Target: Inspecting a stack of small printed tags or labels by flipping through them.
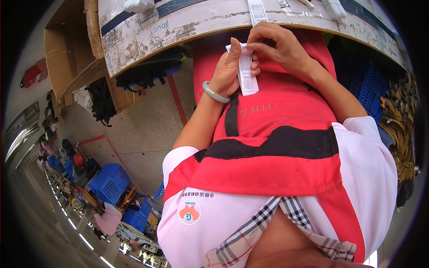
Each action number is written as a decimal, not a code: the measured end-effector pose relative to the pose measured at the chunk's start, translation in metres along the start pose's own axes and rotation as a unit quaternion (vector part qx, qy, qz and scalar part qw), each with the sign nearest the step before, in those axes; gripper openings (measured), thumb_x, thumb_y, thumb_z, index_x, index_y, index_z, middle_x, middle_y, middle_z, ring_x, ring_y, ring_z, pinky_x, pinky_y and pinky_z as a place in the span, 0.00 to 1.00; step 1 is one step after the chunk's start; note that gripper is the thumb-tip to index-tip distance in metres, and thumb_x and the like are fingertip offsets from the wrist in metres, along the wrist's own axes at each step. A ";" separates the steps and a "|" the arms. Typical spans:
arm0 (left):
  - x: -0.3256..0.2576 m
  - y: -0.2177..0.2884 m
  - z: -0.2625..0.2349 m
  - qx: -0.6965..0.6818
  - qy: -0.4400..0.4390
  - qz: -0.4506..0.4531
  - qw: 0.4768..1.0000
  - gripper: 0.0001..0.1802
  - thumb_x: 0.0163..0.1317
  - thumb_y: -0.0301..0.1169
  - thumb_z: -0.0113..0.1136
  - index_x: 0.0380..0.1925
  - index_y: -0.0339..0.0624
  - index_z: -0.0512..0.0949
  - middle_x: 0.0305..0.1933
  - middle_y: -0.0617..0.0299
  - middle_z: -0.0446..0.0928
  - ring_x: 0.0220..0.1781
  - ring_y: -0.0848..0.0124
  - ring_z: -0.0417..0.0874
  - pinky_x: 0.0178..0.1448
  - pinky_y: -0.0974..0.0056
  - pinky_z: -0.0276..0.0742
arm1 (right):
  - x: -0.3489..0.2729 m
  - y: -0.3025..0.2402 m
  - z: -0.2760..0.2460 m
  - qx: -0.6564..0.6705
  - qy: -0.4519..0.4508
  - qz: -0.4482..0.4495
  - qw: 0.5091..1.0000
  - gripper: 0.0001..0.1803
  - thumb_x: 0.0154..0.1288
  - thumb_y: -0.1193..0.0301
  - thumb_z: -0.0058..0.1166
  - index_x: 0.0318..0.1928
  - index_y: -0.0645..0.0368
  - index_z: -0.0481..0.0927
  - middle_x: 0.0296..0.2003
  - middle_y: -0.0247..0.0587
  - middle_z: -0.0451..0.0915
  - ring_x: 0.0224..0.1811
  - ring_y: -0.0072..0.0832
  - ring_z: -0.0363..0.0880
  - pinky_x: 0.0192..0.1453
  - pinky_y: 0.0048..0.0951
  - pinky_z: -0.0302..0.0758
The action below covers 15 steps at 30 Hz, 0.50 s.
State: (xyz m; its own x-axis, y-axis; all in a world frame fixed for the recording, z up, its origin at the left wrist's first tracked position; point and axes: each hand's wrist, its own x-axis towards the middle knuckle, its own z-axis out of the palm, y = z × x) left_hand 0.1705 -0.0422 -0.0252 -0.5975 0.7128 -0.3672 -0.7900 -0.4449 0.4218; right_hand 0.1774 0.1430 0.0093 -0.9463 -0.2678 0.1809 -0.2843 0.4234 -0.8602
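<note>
A small stack of white printed fabric labels [247, 75] hangs over my red apron, just off the table's near edge. My left hand [227, 67] is closed round it, the thumb upright along its upper left side and the fingertips curling in from behind. My right hand [283, 48] pinches the top of the labels between thumb and bent fingers. Beyond it, a long white printed label strip [257, 12] lies on the table and runs down to my right fingers. Whether strip and stack are joined is hidden by those fingers.
The worn table [192, 29] has a curved-looking near edge and carries white bundles [138, 5]. An open cardboard box [67, 53] stands at the left. Blue crates [373, 87] and a pile of brown straps [400, 129] are at the right. A person [108, 219] sits far off, lower left.
</note>
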 end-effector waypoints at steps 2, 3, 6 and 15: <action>0.000 0.000 0.000 0.011 0.013 -0.005 1.000 0.34 0.59 0.64 0.53 0.40 0.39 0.74 0.33 0.61 0.73 0.29 0.73 0.76 0.34 0.65 0.76 | 0.000 -0.003 0.000 -0.042 0.015 -0.047 0.998 0.06 0.61 0.71 0.60 0.34 0.60 0.78 0.32 0.40 0.77 0.34 0.35 0.78 0.41 0.34 0.73; 0.001 0.000 -0.001 0.008 0.014 -0.008 1.000 0.34 0.60 0.64 0.52 0.40 0.39 0.74 0.32 0.61 0.73 0.29 0.72 0.75 0.34 0.66 0.76 | 0.001 -0.004 0.000 -0.084 0.031 -0.093 0.992 0.06 0.61 0.71 0.61 0.34 0.59 0.78 0.32 0.38 0.77 0.34 0.34 0.78 0.41 0.34 0.73; 0.000 -0.001 0.000 0.002 0.007 -0.011 1.000 0.33 0.61 0.62 0.53 0.40 0.39 0.74 0.32 0.61 0.73 0.29 0.73 0.75 0.33 0.66 0.76 | -0.001 -0.005 0.001 -0.085 0.042 -0.106 0.990 0.06 0.60 0.71 0.61 0.33 0.59 0.79 0.34 0.37 0.77 0.34 0.34 0.78 0.41 0.33 0.73; -0.003 0.004 -0.003 0.079 -0.033 -0.017 0.996 0.07 0.66 0.28 0.59 0.41 0.41 0.73 0.32 0.64 0.72 0.27 0.77 0.71 0.28 0.70 0.69 | -0.001 0.002 0.001 0.010 -0.004 -0.018 1.000 0.05 0.61 0.73 0.60 0.35 0.61 0.80 0.32 0.40 0.78 0.34 0.33 0.78 0.42 0.31 0.74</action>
State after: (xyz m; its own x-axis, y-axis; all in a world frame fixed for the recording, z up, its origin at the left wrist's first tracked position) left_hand 0.1691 -0.0477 -0.0252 -0.5555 0.7631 -0.3302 -0.7753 -0.3319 0.5374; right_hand 0.1784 0.1431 0.0063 -0.9339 -0.2906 0.2084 -0.3156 0.3956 -0.8625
